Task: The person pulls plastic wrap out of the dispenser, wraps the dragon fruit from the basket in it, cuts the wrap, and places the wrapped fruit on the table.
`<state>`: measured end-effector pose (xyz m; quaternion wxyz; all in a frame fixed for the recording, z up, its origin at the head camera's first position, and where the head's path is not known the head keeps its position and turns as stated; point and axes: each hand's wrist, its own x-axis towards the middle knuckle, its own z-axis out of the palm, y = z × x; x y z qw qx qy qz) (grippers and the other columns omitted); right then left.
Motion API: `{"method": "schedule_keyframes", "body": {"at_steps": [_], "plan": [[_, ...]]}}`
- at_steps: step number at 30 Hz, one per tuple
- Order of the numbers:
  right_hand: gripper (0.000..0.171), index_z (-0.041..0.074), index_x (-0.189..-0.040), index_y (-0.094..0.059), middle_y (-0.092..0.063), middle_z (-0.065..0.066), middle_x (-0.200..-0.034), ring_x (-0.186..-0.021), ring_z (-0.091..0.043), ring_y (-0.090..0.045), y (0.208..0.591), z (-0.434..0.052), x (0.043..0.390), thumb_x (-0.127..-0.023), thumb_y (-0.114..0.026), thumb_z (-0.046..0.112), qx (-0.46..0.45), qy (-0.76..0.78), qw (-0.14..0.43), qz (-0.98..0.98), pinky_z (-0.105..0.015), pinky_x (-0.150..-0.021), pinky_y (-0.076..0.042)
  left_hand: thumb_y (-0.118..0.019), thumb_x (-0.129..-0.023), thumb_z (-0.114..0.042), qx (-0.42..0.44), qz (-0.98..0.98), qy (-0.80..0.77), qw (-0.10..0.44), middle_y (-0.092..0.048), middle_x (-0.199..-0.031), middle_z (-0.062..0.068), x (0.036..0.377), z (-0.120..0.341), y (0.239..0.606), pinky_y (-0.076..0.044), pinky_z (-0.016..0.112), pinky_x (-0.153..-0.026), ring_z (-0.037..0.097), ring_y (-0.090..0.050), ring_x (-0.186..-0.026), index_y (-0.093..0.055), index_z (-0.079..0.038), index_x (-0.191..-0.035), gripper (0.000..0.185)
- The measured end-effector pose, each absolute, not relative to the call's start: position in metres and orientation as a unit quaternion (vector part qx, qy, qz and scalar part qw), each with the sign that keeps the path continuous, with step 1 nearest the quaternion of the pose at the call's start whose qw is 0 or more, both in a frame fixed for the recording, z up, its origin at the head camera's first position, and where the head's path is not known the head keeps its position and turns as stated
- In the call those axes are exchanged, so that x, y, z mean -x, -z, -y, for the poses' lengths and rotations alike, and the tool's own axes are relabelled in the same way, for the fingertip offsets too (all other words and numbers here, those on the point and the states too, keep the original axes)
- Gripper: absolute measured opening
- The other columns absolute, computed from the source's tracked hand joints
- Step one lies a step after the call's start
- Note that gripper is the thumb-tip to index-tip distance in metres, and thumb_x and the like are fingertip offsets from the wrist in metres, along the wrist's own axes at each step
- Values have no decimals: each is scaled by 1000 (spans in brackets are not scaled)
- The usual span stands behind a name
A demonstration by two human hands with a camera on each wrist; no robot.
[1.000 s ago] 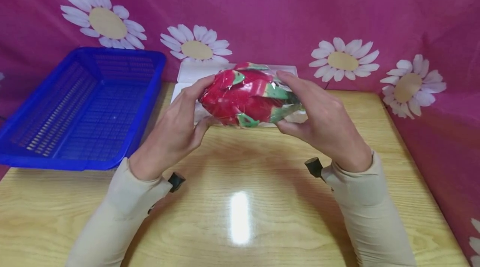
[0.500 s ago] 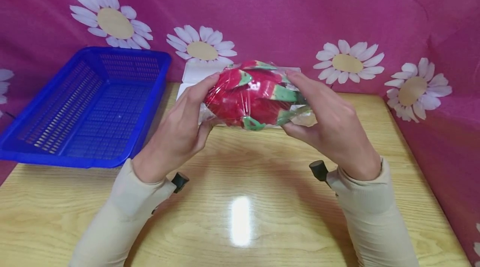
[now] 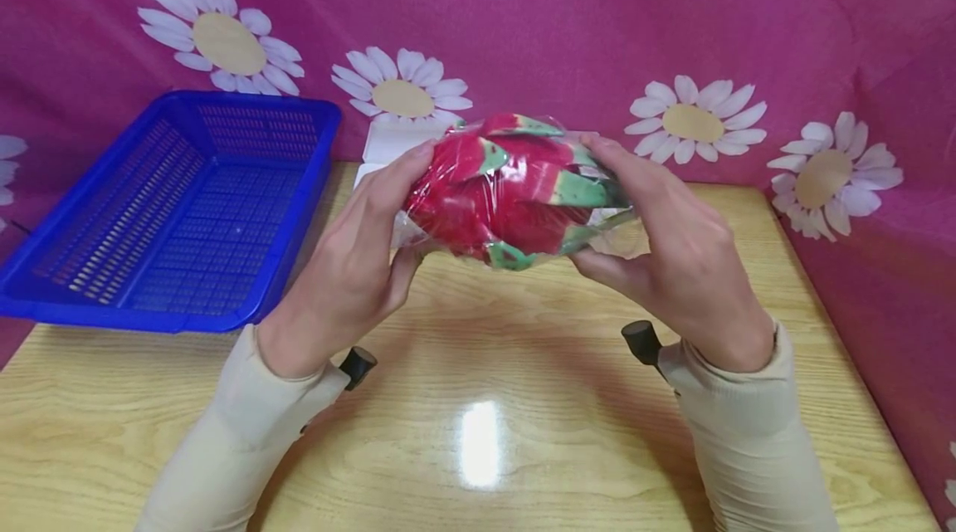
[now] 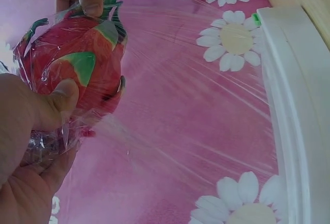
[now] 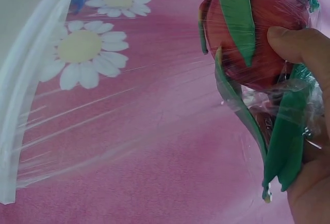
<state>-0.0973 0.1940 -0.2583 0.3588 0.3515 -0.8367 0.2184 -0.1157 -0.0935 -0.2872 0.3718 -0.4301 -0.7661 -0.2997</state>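
Observation:
A red dragon fruit [image 3: 500, 200] with green scales is held above the table, lying sideways, in clear plastic wrap. My left hand [image 3: 347, 266] grips its rounded end, thumb below and fingers on top. At the green-tipped end, my right hand [image 3: 680, 254] holds it likewise. In the left wrist view my left thumb [image 4: 64, 100] presses the wrapped skin. Stretched cling film [image 5: 98, 113] runs from the fruit to a long white dispenser box [image 4: 294, 105], mostly hidden behind the hands and fruit in the head view.
On the left of the wooden table [image 3: 463, 349] stands a blue perforated plastic basket [image 3: 202, 241]. A magenta cloth [image 3: 538, 17] with daisies hangs behind and along the right side.
The dragon fruit has shifted a little to the right in the head view, and my right hand has moved right and slightly nearer with it. Both hands keep their hold.

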Motion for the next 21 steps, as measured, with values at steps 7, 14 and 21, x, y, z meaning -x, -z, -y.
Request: {"method": "schedule_keyframes", "body": {"at_steps": [7, 14, 21], "plan": [[62, 0, -139, -57, -69, -17, -134, -107, -33, -71, 261, -193, 93, -93, -76, 38, -359, -248, 401, 805, -16, -115, -44, -70, -90, 8, 428, 764, 298, 379, -56, -145, 29, 106, 94, 283, -43, 40, -122, 40, -58, -132, -36, 10, -147, 66], [60, -2, -136, -59, -69, -14, -136, -109, -33, -73, 259, -191, 87, -96, -72, 41, -368, -264, 433, 780, -26, -114, -49, -66, -91, 13, 436, 748, 302, 398, -55, -146, 31, 98, 92, 277, -42, 40, -123, 41, -57, -135, -38, 12, -144, 60], [61, -4, -133, -60, -71, -14, -134, -111, -33, -73, 260, -191, 82, -95, -74, 42, -366, -285, 455, 760, -28, -112, -51, -66, -93, 10, 440, 739, 302, 410, -54, -145, 32, 92, 91, 275, -43, 42, -122, 42, -57, -135, -38, 14, -143, 57]]}}
